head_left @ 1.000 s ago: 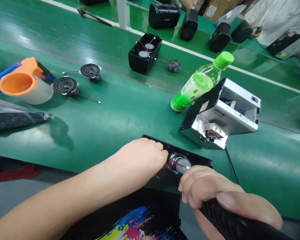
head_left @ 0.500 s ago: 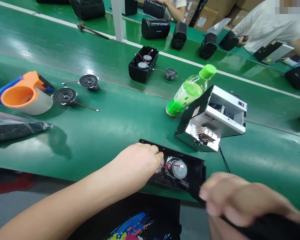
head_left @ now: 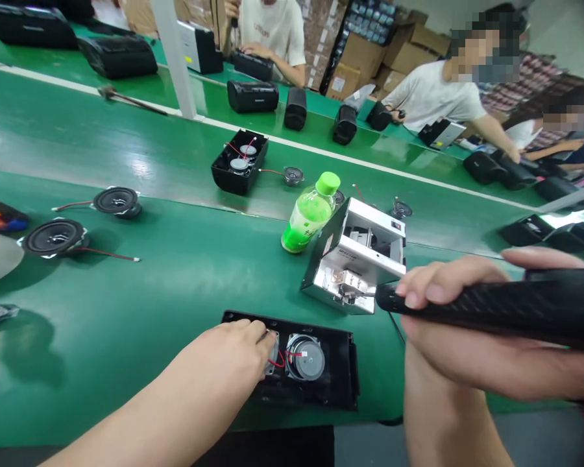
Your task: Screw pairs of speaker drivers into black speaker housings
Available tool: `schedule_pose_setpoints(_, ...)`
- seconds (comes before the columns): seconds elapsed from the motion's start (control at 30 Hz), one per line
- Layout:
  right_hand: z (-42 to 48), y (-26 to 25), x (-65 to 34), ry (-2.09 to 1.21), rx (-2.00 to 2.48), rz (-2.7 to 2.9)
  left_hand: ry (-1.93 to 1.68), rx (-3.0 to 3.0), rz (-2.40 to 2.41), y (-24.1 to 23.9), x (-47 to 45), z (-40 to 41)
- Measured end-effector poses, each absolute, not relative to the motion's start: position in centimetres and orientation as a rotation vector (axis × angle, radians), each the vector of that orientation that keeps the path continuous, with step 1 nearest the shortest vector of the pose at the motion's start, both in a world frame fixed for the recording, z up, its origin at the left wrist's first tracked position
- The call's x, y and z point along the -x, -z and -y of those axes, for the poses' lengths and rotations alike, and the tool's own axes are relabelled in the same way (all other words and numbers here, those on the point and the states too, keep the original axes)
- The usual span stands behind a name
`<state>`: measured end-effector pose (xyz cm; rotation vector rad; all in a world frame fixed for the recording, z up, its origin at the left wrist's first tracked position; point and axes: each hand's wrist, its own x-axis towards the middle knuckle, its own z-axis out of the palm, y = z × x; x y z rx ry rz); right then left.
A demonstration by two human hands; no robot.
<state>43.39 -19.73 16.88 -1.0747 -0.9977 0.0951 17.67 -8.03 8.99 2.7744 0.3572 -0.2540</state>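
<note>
On my green table [head_left: 175, 285] a green-capped plastic drink bottle [head_left: 309, 215] leans by a silver metal box [head_left: 355, 256]; two loose black round speaker drivers [head_left: 56, 237] lie left.

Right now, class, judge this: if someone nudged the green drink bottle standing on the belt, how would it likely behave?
The green bottle stands upright, tall on a narrow base, so a push near its cap would probably tip it. Its round body suggests it would then roll along the green belt. It looks nearly full, so likely fairly heavy for its size.

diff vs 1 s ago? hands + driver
The right hand lifted the black screwdriver from over the open speaker housing and swung its tip to the silver screw feeder. The left hand stayed on the housing.
</note>
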Motion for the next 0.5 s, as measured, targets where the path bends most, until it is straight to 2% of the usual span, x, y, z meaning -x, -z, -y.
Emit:
schedule_pose_setpoints(0.1,18.0,-16.7,-41.7,-0.057,1.079,0.952,0.326,-2.727,-0.4,-9.0,-17.5,7.6)
schedule_pose_setpoints(0.3,16.9,-15.9,-41.5,-0.018,1.104,0.926,0.187,-2.614,-0.332,-9.4,-16.7,6.7)
schedule_pose_setpoints(0.5,17.6,-15.6,-43.7,-0.243,1.15,0.907,0.149,-2.718,-0.274,-9.7,-16.9,6.5)
